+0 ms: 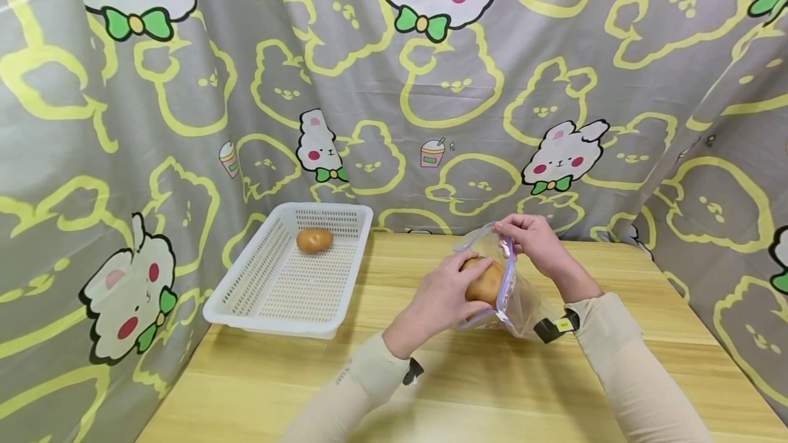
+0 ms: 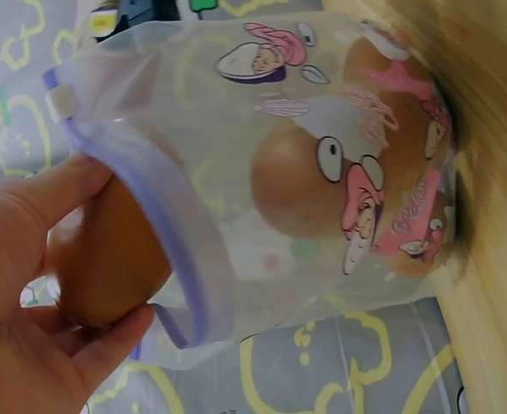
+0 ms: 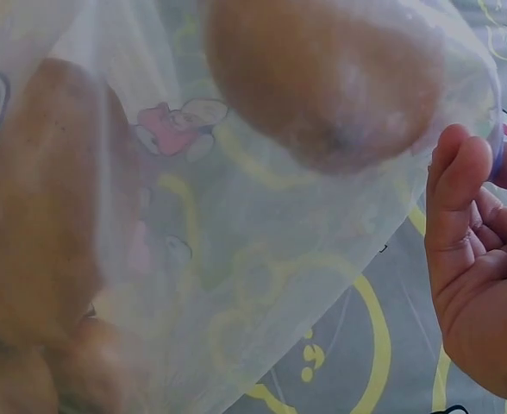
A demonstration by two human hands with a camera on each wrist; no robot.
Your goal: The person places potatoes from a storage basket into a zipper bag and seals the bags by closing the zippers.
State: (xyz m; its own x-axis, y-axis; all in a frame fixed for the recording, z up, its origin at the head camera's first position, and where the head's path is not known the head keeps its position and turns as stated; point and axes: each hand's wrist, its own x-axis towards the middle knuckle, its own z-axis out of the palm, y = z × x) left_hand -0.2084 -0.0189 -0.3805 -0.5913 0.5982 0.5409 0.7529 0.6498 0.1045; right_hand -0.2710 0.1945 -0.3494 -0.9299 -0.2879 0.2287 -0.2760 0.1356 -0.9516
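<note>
My left hand (image 1: 440, 296) grips a brown potato (image 1: 483, 281) at the mouth of a clear zip bag (image 1: 531, 306). In the left wrist view, the held potato (image 2: 111, 259) lies partly behind the bag's purple zip strip (image 2: 172, 233), with fingers and thumb around it. My right hand (image 1: 532, 243) pinches the far upper edge of the bag's mouth. Several more potatoes (image 2: 292, 181) show through the printed plastic, near the bag's bottom. Through cloudy film in the right wrist view, one potato (image 3: 322, 82) appears high near my right fingertips (image 3: 460, 168).
A white slotted basket (image 1: 215, 310) stands on the left of the wooden table (image 1: 406, 388), with one potato (image 1: 314, 240) inside at its far end. Behind and beside the table hangs a grey patterned curtain (image 1: 369, 101).
</note>
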